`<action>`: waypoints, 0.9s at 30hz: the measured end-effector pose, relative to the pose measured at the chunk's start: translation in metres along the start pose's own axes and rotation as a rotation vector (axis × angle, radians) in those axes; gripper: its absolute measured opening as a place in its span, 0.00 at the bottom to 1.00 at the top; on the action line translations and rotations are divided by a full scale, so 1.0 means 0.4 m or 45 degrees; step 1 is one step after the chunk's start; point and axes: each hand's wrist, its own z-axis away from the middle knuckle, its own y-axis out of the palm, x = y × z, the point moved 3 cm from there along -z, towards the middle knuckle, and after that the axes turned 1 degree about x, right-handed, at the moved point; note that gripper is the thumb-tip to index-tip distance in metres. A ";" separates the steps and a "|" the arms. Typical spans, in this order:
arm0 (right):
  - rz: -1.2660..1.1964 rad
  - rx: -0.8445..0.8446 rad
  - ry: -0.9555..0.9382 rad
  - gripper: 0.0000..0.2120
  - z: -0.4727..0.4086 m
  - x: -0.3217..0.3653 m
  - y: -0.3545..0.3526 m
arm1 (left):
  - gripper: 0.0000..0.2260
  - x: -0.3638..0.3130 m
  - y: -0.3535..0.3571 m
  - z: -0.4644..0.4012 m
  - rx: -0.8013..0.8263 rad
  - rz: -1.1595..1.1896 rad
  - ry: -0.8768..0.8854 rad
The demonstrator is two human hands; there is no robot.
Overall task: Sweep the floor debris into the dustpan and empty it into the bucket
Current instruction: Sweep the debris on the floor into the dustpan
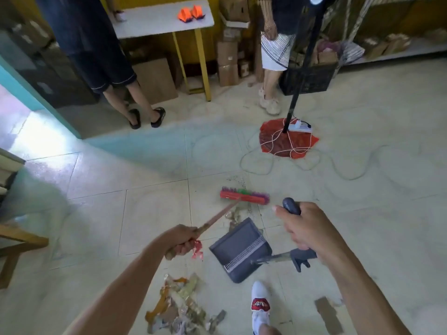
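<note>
My left hand [182,240] grips the wooden handle of a broom whose red head [244,196] with purple and green bristles rests on the tiled floor ahead. My right hand [307,228] holds the dark grey handle of a long-handled dustpan. The grey dustpan [238,247] sits on the floor between my hands, its mouth facing the broom. A little debris [235,215] lies between broom head and pan. A bigger pile of torn paper and wrappers [180,303] lies near my feet at the lower left. No bucket is in view.
My white shoe [260,303] stands beside the pile; a cardboard scrap [329,315] lies to its right. A black pole on a red sheet [287,139] with a power strip and loose cords stands ahead right. Two people stand near a yellow-legged table [164,18].
</note>
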 end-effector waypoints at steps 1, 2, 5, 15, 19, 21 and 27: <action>0.002 0.057 0.009 0.22 -0.031 0.013 -0.019 | 0.15 -0.018 0.008 -0.024 0.002 -0.030 -0.025; 0.007 0.096 0.024 0.22 -0.059 0.024 -0.041 | 0.16 -0.027 0.012 -0.041 -0.010 -0.089 -0.055; -0.068 0.231 0.090 0.19 -0.133 0.056 -0.114 | 0.13 -0.006 -0.019 -0.058 -0.131 -0.452 -0.062; -0.135 0.271 0.130 0.15 -0.253 0.111 -0.177 | 0.10 0.066 -0.122 0.089 -0.166 -0.471 -0.115; -0.159 0.137 0.166 0.18 -0.246 0.077 -0.147 | 0.18 0.045 -0.009 0.107 -0.150 -0.354 0.035; -0.028 -0.026 0.175 0.18 -0.230 0.057 -0.144 | 0.17 0.046 0.060 0.091 -0.154 -0.351 0.096; 0.424 -0.469 0.026 0.18 -0.124 0.029 -0.176 | 0.17 0.139 0.087 0.053 -0.176 -0.707 0.052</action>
